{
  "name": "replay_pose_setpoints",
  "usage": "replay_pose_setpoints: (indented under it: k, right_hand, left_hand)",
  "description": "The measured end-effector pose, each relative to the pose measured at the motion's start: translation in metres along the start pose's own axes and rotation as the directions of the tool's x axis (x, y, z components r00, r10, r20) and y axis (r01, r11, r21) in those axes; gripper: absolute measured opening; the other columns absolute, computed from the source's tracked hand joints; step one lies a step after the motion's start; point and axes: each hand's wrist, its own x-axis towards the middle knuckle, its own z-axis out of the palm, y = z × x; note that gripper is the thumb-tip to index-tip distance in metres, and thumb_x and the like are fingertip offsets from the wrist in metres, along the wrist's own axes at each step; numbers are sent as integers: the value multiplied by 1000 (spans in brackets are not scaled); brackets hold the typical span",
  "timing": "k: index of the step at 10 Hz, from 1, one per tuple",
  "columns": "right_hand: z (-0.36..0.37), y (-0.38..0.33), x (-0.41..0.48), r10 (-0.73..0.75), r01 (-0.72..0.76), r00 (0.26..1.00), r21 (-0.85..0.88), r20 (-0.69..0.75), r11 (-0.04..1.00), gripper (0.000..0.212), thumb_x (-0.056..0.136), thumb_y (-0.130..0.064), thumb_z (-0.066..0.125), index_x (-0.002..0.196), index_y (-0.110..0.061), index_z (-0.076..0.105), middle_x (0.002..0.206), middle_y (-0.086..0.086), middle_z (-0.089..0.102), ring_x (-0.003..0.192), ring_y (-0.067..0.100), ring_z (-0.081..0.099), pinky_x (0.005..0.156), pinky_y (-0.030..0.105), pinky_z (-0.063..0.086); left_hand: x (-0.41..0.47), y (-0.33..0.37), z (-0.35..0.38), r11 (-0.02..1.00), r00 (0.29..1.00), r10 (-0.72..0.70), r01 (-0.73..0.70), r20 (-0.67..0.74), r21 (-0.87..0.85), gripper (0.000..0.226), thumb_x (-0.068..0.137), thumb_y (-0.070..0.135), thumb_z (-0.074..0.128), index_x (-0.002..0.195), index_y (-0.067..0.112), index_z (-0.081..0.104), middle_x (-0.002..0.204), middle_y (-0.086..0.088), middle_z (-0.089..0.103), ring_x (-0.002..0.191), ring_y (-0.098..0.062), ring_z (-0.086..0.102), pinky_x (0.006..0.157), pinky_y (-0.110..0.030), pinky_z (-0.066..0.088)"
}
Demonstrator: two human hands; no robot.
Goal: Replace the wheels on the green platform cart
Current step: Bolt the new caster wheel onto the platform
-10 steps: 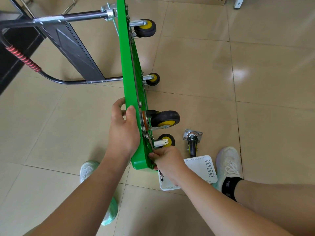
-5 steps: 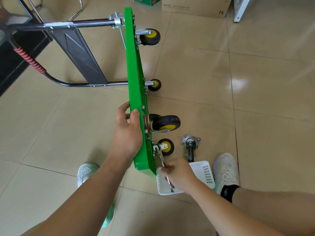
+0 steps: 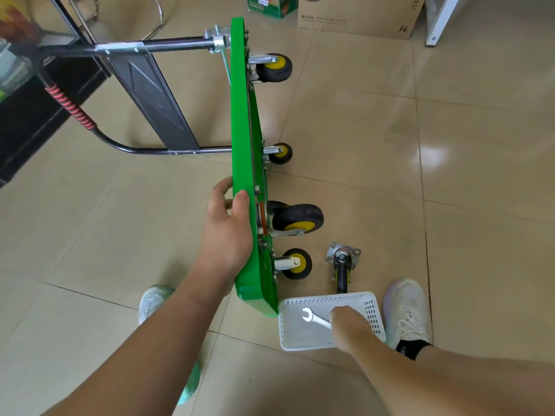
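The green platform cart (image 3: pixel 244 121) stands on its side edge on the tiled floor, its black-and-yellow wheels pointing right. My left hand (image 3: pixel 226 232) grips the near upper edge of the deck, thumb over the rim. A large caster (image 3: pixel 295 219) and a smaller wheel (image 3: pixel 295 263) sit at the near end. My right hand (image 3: pixel 350 327) holds a silver open-end wrench (image 3: pixel 313 317) over the white basket (image 3: pixel 372 310). A loose caster (image 3: pixel 342 265) lies on the floor beside the basket.
The cart's black folding handle (image 3: pixel 144 97) with a red grip sticks out left. A cardboard box (image 3: pixel 357 13) and a green box (image 3: pixel 270 6) stand at the back. My two shoes (image 3: pixel 405 313) flank the cart's near end.
My right hand has left the near small wheel's mount and come down with the wrench over the white basket. My left hand has kept its grip on the deck.
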Motion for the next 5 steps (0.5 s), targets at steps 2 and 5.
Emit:
replay_pose_setpoints:
  k: [2, 5]
  right_hand:
    - [19, 12, 13, 23, -23, 1000, 58, -5, 998, 27, 97, -8, 50, 120, -7, 64, 107, 9, 63, 103, 25, 63, 81, 28, 43]
    - [13, 16, 19, -45, 64, 994, 210, -97, 976, 31, 98, -11, 49, 122, -20, 67, 120, 6, 67, 103, 22, 62, 85, 29, 46]
  left_hand:
    - [2, -3, -1, 1000, 1000, -10, 10, 14, -8, 26, 106, 45, 40, 131, 50, 46, 111, -5, 66, 88, -25, 73, 76, -54, 63]
    - [0, 0, 0, 1000, 999, -23, 23, 28, -6, 27, 107, 46, 40, 133, 48, 46, 109, -5, 67, 90, -31, 73, 73, -57, 63]
